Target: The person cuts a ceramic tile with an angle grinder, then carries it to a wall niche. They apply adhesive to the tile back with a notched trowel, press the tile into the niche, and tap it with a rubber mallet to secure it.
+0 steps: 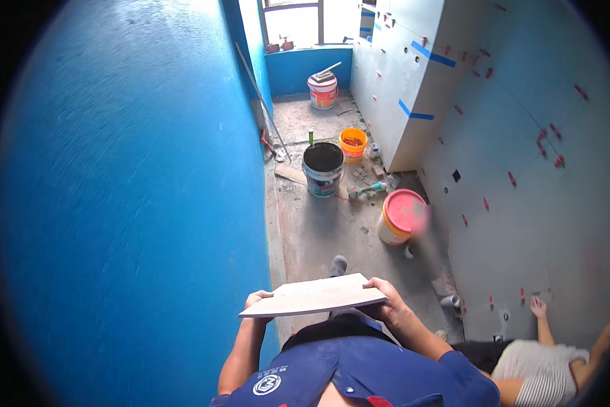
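Observation:
A flat, pale tile piece (322, 295) is held in front of my waist, its upper face toward me and one edge cut at an angle. My left hand (257, 298) grips its left end, thumb on top and fingers underneath. At the right end, my right hand (386, 298) is closed around the edge in the same way. The fingers under the tile are largely hidden. Beyond the tile, the tip of a shoe (339, 264) shows on the dusty floor.
A blue-coated wall (142, 203) runs along my left. Ahead stand a dark-filled bucket (323, 183), an orange bucket (353, 152), a red-lidded bucket (392, 234) and a green power tool (369, 190). At right, a co-worker's hand (538, 308) touches the tiled wall (522, 237) with red clips.

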Demonstrator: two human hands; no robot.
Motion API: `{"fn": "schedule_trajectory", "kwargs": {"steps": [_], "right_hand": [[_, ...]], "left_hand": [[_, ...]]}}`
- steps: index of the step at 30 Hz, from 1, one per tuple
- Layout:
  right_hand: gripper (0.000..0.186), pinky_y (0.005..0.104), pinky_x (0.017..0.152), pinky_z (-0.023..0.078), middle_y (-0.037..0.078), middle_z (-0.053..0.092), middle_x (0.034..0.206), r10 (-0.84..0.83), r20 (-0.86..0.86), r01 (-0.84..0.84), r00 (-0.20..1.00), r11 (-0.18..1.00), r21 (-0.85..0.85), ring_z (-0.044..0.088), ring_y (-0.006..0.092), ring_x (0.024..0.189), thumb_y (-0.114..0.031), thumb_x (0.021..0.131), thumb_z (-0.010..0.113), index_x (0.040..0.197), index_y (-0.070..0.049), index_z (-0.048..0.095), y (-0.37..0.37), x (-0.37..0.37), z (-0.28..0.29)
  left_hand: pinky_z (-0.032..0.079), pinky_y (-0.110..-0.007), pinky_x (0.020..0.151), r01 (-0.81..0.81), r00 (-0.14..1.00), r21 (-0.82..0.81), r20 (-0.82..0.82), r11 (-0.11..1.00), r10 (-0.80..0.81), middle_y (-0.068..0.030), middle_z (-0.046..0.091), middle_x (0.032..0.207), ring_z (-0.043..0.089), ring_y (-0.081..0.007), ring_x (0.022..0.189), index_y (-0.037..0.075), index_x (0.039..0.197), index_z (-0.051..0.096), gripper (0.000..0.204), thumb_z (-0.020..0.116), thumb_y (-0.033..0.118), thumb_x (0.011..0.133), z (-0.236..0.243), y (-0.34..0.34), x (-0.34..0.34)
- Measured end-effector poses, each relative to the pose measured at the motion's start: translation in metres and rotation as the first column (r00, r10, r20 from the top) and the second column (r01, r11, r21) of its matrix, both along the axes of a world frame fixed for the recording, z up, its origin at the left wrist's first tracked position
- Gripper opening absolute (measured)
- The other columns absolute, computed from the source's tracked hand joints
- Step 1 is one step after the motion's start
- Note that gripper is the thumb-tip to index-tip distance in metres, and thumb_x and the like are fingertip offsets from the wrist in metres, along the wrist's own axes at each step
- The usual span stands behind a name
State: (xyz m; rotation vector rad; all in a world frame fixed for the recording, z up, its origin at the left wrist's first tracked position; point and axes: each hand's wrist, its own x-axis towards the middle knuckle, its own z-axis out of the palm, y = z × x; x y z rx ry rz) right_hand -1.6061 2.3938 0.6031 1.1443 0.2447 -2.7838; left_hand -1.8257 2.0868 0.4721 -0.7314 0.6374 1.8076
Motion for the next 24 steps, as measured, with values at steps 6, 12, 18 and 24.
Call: {"fn": "schedule_trajectory", "kwargs": {"steps": [6, 12, 18, 24], "right_hand": [[0.04, 0.052, 0.095, 0.054, 0.024, 0.063, 0.112, 0.16, -0.032, -0.154, 0.987, 0.978, 0.14, 0.065, 0.0401, 0.102, -0.011, 0.085, 0.056, 0.119, 0.009, 0.051, 0.116, -0.219, -0.019], [0.035, 0.0409, 0.094, 0.054, 0.018, 0.064, 0.11, 0.245, 0.097, -0.262, 0.965, 0.937, 0.232, 0.066, 0.0305, 0.104, -0.007, 0.086, 0.061, 0.118, 0.007, 0.055, 0.17, -0.409, 0.068], [0.038, 0.0421, 0.099, 0.052, 0.02, 0.063, 0.113, 0.243, 0.175, -0.281, 0.954, 0.928, 0.243, 0.064, 0.0323, 0.107, -0.005, 0.087, 0.059, 0.121, 0.01, 0.051, 0.246, -0.611, 0.006], [0.019, 0.036, 0.076, 0.057, 0.012, 0.065, 0.093, 0.135, 0.128, -0.174, 0.983, 0.912, 0.372, 0.068, 0.0228, 0.081, -0.007, 0.089, 0.061, 0.104, 0.003, 0.062, 0.387, -0.755, 0.032]], "left_hand": [[0.053, -0.054, 0.098, -0.179, 0.983, 0.097, -0.029, 0.979, 0.182, -0.0365, 0.064, 0.118, 0.069, -0.0466, 0.098, -0.022, 0.123, 0.052, 0.047, 0.044, 0.012, 0.091, -0.062, 0.047, -0.149], [0.053, -0.056, 0.097, -0.248, 0.966, 0.094, 0.097, 0.964, 0.239, -0.0338, 0.064, 0.121, 0.069, -0.0452, 0.104, -0.019, 0.127, 0.051, 0.05, 0.036, 0.018, 0.097, -0.035, 0.104, -0.289], [0.037, -0.056, 0.114, -0.293, 0.949, -0.001, 0.124, 0.956, 0.291, -0.0346, 0.058, 0.133, 0.06, -0.0466, 0.121, -0.017, 0.137, 0.045, 0.058, 0.042, 0.019, 0.093, -0.102, 0.177, -0.48], [0.056, -0.046, 0.094, -0.098, 0.987, 0.001, -0.126, 0.995, 0.097, -0.0306, 0.07, 0.108, 0.071, -0.0403, 0.097, -0.019, 0.116, 0.06, 0.043, 0.046, 0.014, 0.092, -0.005, 0.367, -0.674]]}}
